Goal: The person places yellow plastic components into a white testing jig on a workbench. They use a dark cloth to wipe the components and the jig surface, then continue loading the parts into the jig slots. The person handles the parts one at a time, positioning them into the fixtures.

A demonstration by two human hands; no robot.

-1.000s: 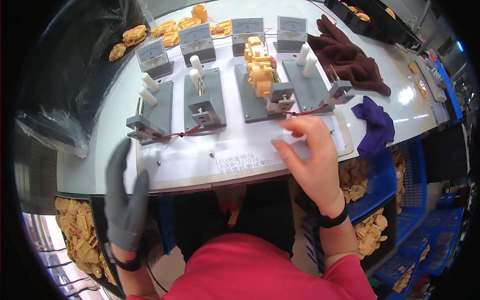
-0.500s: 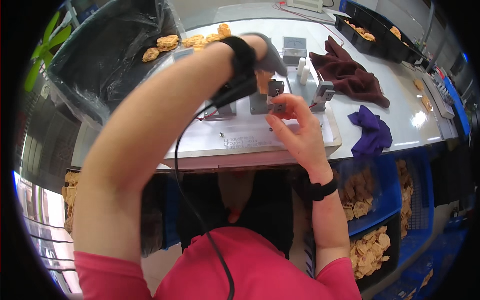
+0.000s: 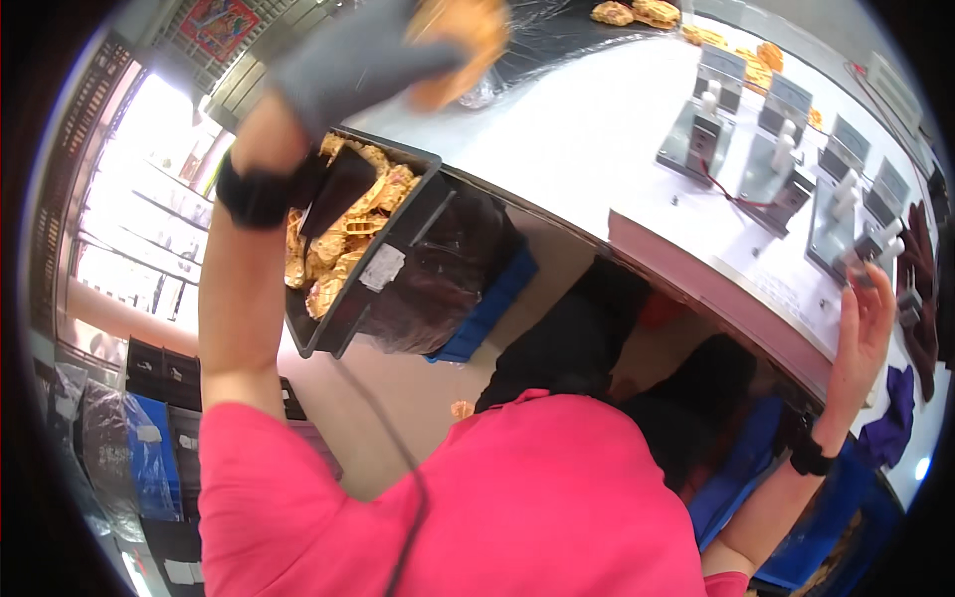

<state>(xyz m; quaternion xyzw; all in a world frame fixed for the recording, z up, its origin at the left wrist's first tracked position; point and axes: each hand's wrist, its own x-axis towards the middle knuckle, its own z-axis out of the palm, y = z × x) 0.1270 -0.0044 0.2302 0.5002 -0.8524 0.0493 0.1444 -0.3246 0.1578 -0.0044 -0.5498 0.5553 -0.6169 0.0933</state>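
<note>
Left grip (image 3: 363, 65), grey-gloved, is closed around a yellow-orange piece (image 3: 481, 28), thumb lying across its near face! The piece is up at the top of the view, past the black bin (image 3: 410, 211) and in front of crinkled clear plastic (image 3: 542, 32). Blur smears its outline, so finer detail is lost.

By the look of it, this is moulded plastic: light, stiff, no give under a squeeze. The knit glove should bite well on it. Best hold, I'd judge, is around the thick body; any thin edge could chip.

Look at the heap of similar pieces (image 3: 366, 225) in the bin: ribbed, lumpy, some with lattice-like faces. Smooth white pegs (image 3: 783, 149) rise from flat grey fixtures (image 3: 761, 167) on the glossy white table (image 3: 557, 114).

Over on the right, the bare right grip (image 3: 863, 336) has fingertips up by a grey block (image 3: 879, 239); whether they pinch anything, I can't tell. Soft purple cloth (image 3: 888, 420) lies crumpled nearby.
</note>
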